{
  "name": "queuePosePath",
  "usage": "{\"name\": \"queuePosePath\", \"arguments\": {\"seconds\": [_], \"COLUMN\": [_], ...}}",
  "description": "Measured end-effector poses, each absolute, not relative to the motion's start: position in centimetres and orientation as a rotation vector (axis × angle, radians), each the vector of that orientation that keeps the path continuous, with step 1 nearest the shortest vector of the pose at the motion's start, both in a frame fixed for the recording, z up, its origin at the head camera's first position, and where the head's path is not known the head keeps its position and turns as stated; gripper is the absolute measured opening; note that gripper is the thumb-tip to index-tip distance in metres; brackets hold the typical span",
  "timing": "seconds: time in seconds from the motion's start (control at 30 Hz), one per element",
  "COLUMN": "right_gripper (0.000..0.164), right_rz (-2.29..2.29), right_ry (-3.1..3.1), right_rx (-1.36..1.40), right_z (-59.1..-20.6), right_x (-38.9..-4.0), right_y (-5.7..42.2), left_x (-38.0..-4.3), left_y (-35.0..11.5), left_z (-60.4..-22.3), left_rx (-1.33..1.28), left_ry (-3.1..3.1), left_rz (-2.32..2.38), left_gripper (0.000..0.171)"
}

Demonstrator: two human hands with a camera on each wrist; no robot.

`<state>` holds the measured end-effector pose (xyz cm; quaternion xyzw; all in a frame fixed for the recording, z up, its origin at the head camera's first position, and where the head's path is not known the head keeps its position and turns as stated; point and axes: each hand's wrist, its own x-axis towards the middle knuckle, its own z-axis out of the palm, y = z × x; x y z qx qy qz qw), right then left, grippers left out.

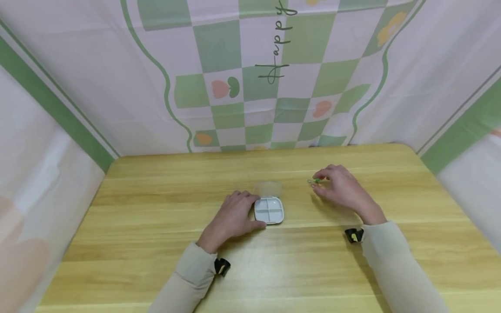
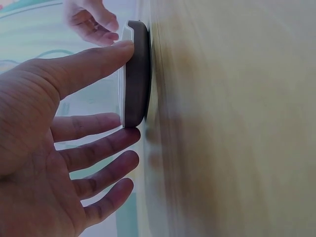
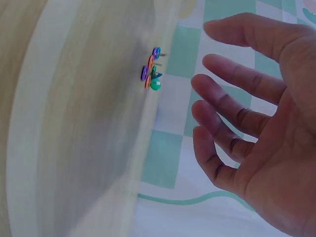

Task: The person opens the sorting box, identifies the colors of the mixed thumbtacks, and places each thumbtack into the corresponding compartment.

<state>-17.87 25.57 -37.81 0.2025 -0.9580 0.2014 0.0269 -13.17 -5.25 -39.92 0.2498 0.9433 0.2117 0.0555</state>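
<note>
Nearest, a pale sleeve [image 1: 188, 274] is angled in from the lower left, and by the left hand [image 1: 234, 215] at its end the white box [image 1: 283, 213] is steadied on the table [image 1: 254, 271]: the near edge is pressed by the thumb, the opposite side is met by the first fingers, and the remaining fingers are spread loosely. In the box's four compartments nothing can be seen, and its clear lid [image 1: 268, 188] is laid open just behind. Farther right, small colourful pieces [image 3: 154, 70] are gathered on the wood, well apart from the box, some with thin stems pointed upward. Over them the right hand [image 1: 344, 187] is poised, its fingers gently bent, the thumb kept apart from them, and nothing appears to be held. The step in hand can be judged a reach for one piece while the box is braced; for the next move, the right fingertips would need to be lowered and pinched on a single piece, with its neighbours left undisturbed. Beyond, the table is backed by a checked cloth [image 1: 258, 117].
</note>
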Motion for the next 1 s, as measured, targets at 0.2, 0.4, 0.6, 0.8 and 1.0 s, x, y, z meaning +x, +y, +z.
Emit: {"name": "queuePosePath", "arguments": {"seconds": [0.2,0.4,0.6,0.8,1.0], "right_gripper": [0.027,0.019,0.013,0.012,0.009], "right_rz": [0.518,0.437,0.417,0.399,0.384], "right_ry": [-3.002,-3.038,-3.062,-3.068,-3.081], "right_rx": [0.580,0.570,0.569,0.590,0.589], "right_z": [-37.9,-38.0,-38.1,-38.4,-38.8], "right_x": [-17.9,-18.1,-18.3,-18.3,-18.5], "right_y": [26.3,26.9,27.1,27.1,27.1], "left_x": [-13.2,-13.3,-13.5,-13.6,-13.8], "left_y": [-5.3,-5.5,-5.6,-5.8,-5.9], "left_z": [-40.0,-40.1,-40.2,-40.2,-40.3], "left_rx": [0.759,0.755,0.748,0.731,0.715], "left_ry": [2.891,2.914,2.934,2.942,2.917], "left_rz": [0.627,0.609,0.590,0.577,0.609], "left_gripper": [0.071,0.069,0.067,0.068,0.071]}}
